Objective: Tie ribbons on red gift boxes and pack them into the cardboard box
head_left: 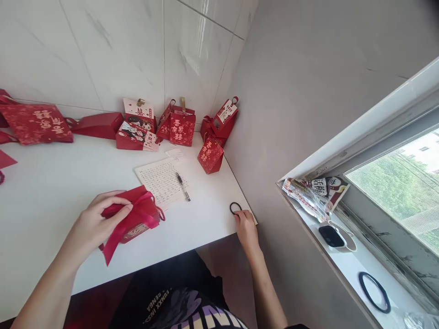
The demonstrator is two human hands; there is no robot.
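My left hand (pixel 99 219) is closed on a red gift box (pixel 135 219) with a ribbon and a cord handle; thumb and fingers pinch its upper left part. The box rests on the white table near its front edge. At the table's right corner, my right hand (pixel 246 226) has its fingertips closed at the edge of a small black beaded bracelet (pixel 235 208), which lies on the tabletop. A sheet of handwritten paper (pixel 159 183) and a clear pen (pixel 183 186) lie between the hands.
Several red gift boxes (pixel 183 130) stand along the tiled wall, with a flat red bag (pixel 37 123) at far left. The grey wall bounds the table's right side. On the windowsill lie snack packets (pixel 308 196), a smartwatch (pixel 332 235) and a dark band (pixel 374 292).
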